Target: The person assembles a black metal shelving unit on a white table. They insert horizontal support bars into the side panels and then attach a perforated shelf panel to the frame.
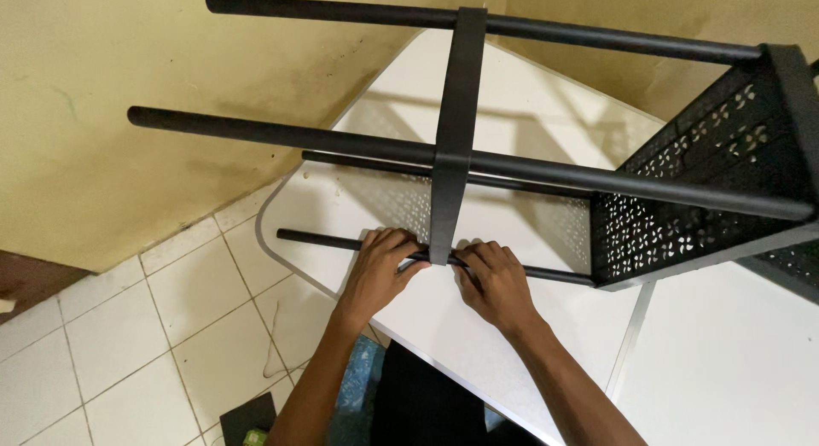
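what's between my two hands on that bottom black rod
In the head view, the lower end of the flat black crossbar sits between your left hand and right hand, where it meets the black rod. Both hands grip there.

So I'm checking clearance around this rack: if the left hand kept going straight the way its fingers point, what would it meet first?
Probably the flat black crossbar: the left hand points right along the lowest black rod, fingertips nearly at it, though depth is unclear.
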